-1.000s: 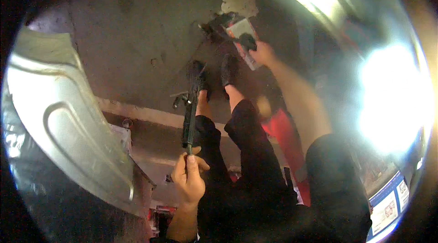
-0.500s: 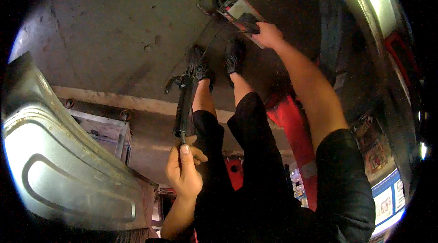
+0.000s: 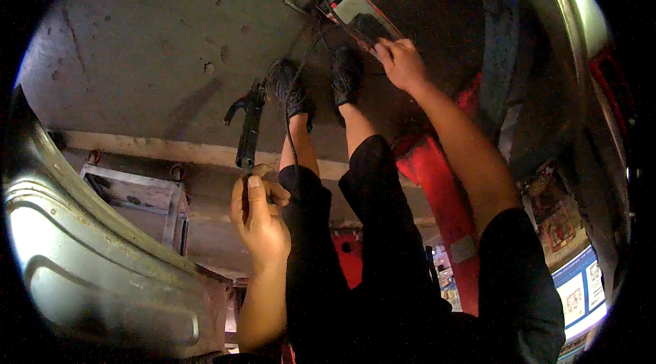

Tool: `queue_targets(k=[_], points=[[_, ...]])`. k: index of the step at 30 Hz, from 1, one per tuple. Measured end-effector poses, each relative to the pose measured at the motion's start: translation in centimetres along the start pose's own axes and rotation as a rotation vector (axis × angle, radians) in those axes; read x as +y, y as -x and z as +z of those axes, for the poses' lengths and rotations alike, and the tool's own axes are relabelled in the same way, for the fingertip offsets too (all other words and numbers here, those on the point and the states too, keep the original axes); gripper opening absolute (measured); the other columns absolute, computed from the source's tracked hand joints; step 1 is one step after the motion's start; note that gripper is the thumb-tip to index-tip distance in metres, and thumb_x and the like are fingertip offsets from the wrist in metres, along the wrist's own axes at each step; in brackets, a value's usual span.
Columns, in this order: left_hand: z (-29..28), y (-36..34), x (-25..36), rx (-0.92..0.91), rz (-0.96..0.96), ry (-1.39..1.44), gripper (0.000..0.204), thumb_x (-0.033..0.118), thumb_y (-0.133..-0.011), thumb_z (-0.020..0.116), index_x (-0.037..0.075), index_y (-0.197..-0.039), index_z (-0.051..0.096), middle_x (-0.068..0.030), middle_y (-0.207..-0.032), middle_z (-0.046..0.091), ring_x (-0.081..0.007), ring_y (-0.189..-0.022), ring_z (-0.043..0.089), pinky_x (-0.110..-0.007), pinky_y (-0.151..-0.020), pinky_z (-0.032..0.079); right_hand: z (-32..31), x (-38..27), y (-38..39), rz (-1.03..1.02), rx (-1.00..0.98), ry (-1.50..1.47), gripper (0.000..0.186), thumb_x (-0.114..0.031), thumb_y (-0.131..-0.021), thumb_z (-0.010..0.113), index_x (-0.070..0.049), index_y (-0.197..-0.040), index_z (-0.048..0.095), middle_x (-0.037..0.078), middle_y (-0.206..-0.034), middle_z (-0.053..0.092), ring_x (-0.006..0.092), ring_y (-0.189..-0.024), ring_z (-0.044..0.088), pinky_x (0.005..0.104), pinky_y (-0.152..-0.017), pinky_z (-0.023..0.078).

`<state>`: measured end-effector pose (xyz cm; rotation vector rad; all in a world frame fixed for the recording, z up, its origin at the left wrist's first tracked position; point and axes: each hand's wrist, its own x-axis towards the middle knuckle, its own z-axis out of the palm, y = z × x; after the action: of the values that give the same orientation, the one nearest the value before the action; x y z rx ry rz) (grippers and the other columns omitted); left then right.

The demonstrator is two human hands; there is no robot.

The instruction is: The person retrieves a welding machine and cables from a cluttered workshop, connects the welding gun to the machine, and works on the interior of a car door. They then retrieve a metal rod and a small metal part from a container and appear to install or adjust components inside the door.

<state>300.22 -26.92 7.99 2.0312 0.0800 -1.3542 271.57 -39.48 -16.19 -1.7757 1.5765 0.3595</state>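
My left hand is closed around the lower end of a long dark tool with a hooked head, which points up toward the concrete floor. My right hand reaches far out and grips a grey and red power tool lying on the floor, with a black cable trailing from it. My legs in black trousers stretch between the hands. My feet in dark shoes rest on the floor just beside the power tool.
A large curved grey metal panel fills the lower left. A metal frame stands behind it below a pale ledge. A red object sits by my right arm. Printed sheets show at the lower right.
The view has swung, so the bright light at the right is gone and the metal panel sits lower. My left hand with the dark tool has risen slightly. My right hand stays on the power tool.
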Motion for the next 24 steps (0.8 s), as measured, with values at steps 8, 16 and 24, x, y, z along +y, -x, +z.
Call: queue_targets(k=[8, 16, 24], points=[[-0.7, -0.6, -1.6, 0.056, -0.022, 0.017, 0.025, 0.02, -0.095, 0.048, -0.001, -0.103, 0.058, -0.0046, -0.069, 0.057, -0.011, -0.061, 0.05, -0.023, -0.056, 0.037, 0.0, -0.7, -2.4, 0.083, -0.369, 0.097, 0.057, -0.029, -0.082, 0.059, -0.006, -0.132, 0.044, 0.025, -0.114, 0.058, 0.04, -0.105, 0.057, 0.0448, -0.091, 0.045], [-0.3, -1.3, -1.9, 0.13, -0.093, 0.062, 0.027, 0.019, -0.088, 0.059, 0.0, -0.107, 0.059, -0.0016, -0.074, 0.054, -0.0098, -0.059, 0.05, -0.021, -0.052, 0.036, 0.0, -3.8, -4.7, 0.239, -0.2, 0.347, 0.047, -0.047, -0.076, 0.064, -0.007, -0.1, 0.067, 0.018, -0.102, 0.065, 0.0364, -0.097, 0.061, 0.0474, -0.08, 0.051], [0.4, -3.2, -1.8, 0.042, -0.165, 0.21, 0.025, 0.019, -0.086, 0.063, 0.0, -0.099, 0.054, -0.0045, -0.077, 0.06, -0.0121, -0.063, 0.053, -0.025, -0.055, 0.039, -4.7, -7.1, 0.1, 0.159, 0.109, -0.089, 0.04, -0.037, -0.078, 0.064, 0.001, -0.09, 0.066, 0.02, -0.082, 0.067, 0.032, -0.076, 0.066, 0.0408, -0.07, 0.05]])
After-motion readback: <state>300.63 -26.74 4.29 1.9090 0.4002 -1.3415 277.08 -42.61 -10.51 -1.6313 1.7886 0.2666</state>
